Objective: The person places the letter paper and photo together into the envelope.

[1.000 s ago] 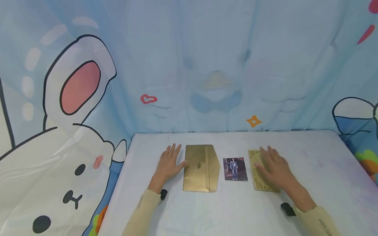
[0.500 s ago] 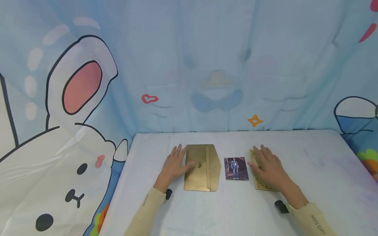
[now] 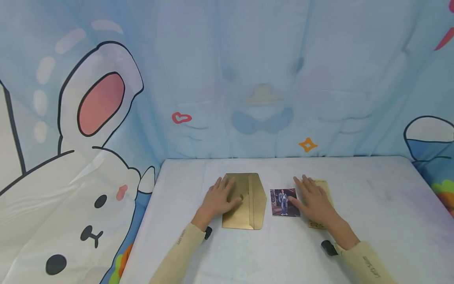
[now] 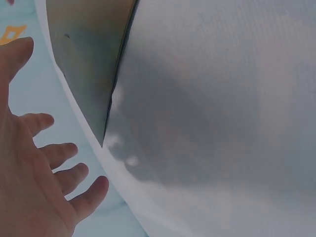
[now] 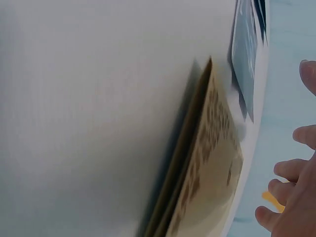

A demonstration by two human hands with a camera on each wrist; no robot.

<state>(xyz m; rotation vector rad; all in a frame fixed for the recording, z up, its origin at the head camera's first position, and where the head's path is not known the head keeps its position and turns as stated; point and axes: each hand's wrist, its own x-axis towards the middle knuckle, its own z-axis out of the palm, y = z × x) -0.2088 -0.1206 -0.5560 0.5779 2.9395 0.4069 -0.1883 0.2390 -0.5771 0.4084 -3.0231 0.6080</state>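
Holds the left hand [image 3: 217, 200] with its grip apart, fingers spread, above the left half of the gold envelope [image 3: 247, 207]. In the left wrist view, shows those fingers raised clear of the desk [image 3: 227, 256], near a broad soft shadow. Holds the right hand [image 3: 315, 203] with its grip apart too, back upward, above the patterned gold card [image 5: 205, 173], overlapping the right edge of the photo [image 3: 281, 205] with the thumb in the head view.

Has the envelope lying flat, left of the desk's middle and nearer its far edge, with the pointed flap toward the right edge. Just beside that flap, has the photo lying flat, with a standing person in blue clothes on it. Just right of the photo, has the card lying with layers slightly parted along its edge, well in from the right edge of the desk.

Farther out, wears beige sleeves [image 3: 367, 260] on both arms. Beyond the far edge, has a light-blue curtain [image 3: 213, 59] hanging, with a large white rabbit [image 3: 78, 193] printed past the left edge.
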